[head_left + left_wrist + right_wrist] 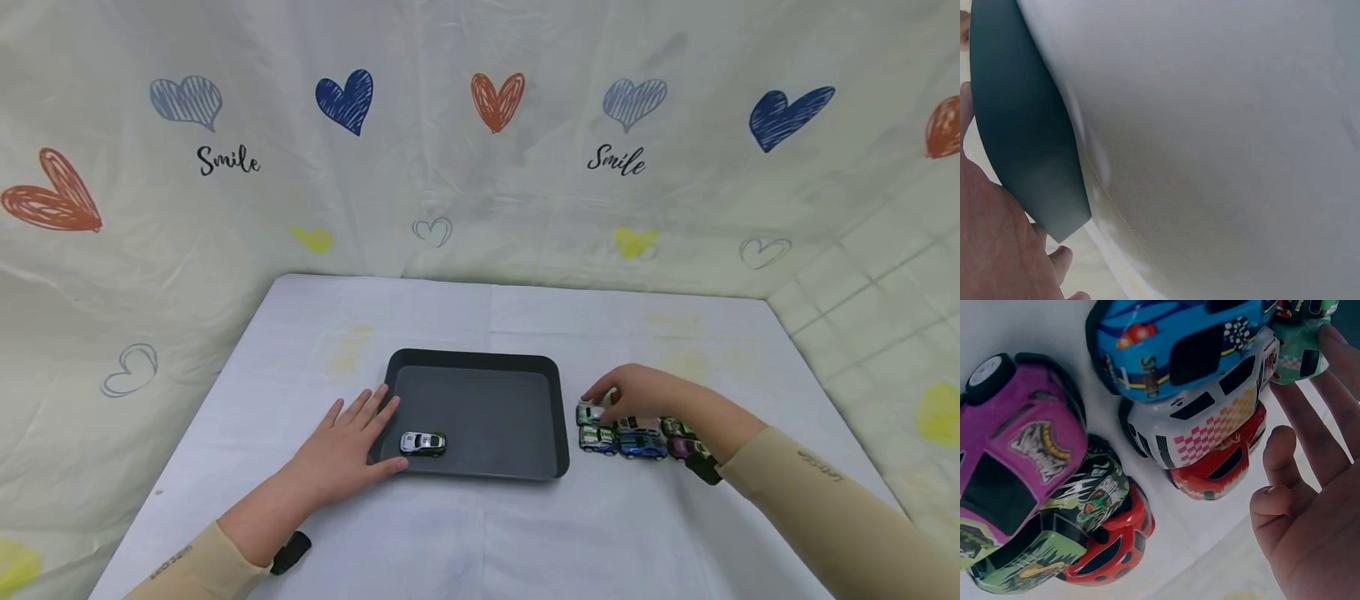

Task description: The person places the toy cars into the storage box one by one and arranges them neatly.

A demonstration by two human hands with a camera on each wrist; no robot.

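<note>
My left hand [347,450] rests with spread, straight fingers on the left rim of a dark grey tray [495,417]. A small white toy car [422,443] stands in the tray's front left corner, close to the thumb. Right of the tray, my right hand [648,390] pinches a light green toy car [589,414] at the left end of a group of cars. In the right wrist view, fingertips lie against that green car, while the other fingers curl loosely. A blue car [1179,347], a white checkered car [1204,425] and a purple car [1029,444] are close by.
Red toy cars [1219,465] and a green-black one [1035,553] belong to the same tight cluster. A white cloth [480,533] covers the table. Behind it hangs a pale curtain [420,175] printed with hearts.
</note>
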